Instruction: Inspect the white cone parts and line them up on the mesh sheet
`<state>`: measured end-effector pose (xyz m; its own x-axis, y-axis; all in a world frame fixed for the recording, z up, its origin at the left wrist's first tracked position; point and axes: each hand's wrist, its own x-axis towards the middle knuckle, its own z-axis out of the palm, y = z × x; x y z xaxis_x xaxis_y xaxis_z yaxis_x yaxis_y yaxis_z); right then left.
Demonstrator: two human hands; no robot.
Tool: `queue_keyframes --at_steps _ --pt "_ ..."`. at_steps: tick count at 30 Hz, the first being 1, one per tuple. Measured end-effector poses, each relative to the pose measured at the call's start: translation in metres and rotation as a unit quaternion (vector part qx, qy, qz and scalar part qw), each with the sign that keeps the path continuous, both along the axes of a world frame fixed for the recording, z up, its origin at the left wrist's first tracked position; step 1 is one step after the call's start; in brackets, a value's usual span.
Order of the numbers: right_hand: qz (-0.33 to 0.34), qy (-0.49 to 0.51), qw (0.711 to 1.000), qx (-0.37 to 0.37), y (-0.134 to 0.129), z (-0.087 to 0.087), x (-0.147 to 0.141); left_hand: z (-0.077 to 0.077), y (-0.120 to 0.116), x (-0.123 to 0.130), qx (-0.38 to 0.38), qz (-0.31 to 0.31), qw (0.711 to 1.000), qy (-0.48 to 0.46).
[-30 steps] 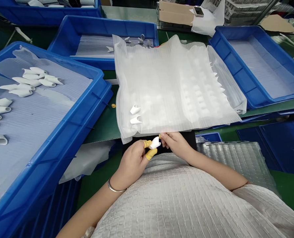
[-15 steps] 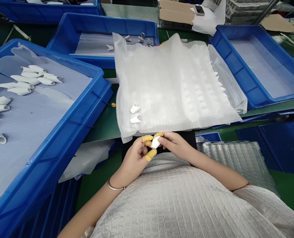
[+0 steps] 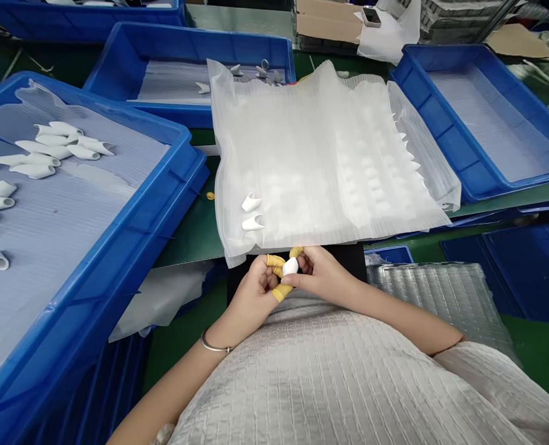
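Close to my body, both hands pinch one small white hollow piece (image 3: 290, 266). My left hand (image 3: 255, 290), with yellow finger cots on its thumb and fingers, grips it from the left. From the other side, my right hand (image 3: 320, 271) holds it between the thumb and a finger in a yellow cot. Just beyond my hands lies a stack of white foam sheets (image 3: 293, 161) with rows of bumps under the right part. On its near left corner rest two similar white pieces (image 3: 253, 223), slanted at one end.
At left a blue tray (image 3: 130, 216) holds several white hollow pieces (image 3: 42, 145) on a foam liner. Another blue tray (image 3: 200, 46) at the back carries a few pieces. A lined blue tray (image 3: 482, 117) stands at right. Below it is a clear plastic tray (image 3: 441, 296).
My right thumb has moved down and left across the white piece, and the piece now shows at a different angle between my fingers. My left hand stays nearly in place.
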<state>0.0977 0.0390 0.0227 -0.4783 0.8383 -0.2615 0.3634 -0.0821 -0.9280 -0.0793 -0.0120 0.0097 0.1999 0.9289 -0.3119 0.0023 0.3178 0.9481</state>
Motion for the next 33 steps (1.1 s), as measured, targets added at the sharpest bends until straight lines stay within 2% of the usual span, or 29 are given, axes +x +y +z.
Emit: queue_keyframes --at_steps 3,8,10,17,23,28,31,33 --pt "0.002 0.027 0.999 -0.027 0.002 0.001 0.000 -0.001 -0.002 -0.002 0.019 -0.027 0.999 0.036" --pt "-0.024 0.083 0.987 -0.137 0.008 -0.006 0.003 0.001 -0.003 -0.003 0.013 -0.032 0.999 0.008" --pt "-0.030 0.082 0.984 -0.153 0.009 -0.010 0.005 0.001 -0.003 -0.003 0.011 -0.033 0.999 -0.002" --pt "-0.025 0.103 0.981 -0.164 0.009 -0.010 0.011 -0.002 -0.004 -0.002 0.021 -0.039 0.999 -0.003" --pt "0.053 0.129 0.982 -0.131 0.008 -0.005 0.011 -0.006 -0.004 -0.004 0.031 -0.038 0.999 0.000" --pt "0.027 0.193 0.967 -0.163 0.008 -0.007 0.011 0.000 -0.001 -0.003 0.004 -0.008 0.998 -0.061" --pt "0.021 0.185 0.972 -0.142 0.006 -0.008 0.013 0.006 0.001 -0.001 -0.010 -0.017 0.995 -0.098" --pt "0.028 0.174 0.977 -0.119 0.005 -0.009 0.014 0.006 0.002 -0.001 -0.004 -0.007 0.996 -0.088"
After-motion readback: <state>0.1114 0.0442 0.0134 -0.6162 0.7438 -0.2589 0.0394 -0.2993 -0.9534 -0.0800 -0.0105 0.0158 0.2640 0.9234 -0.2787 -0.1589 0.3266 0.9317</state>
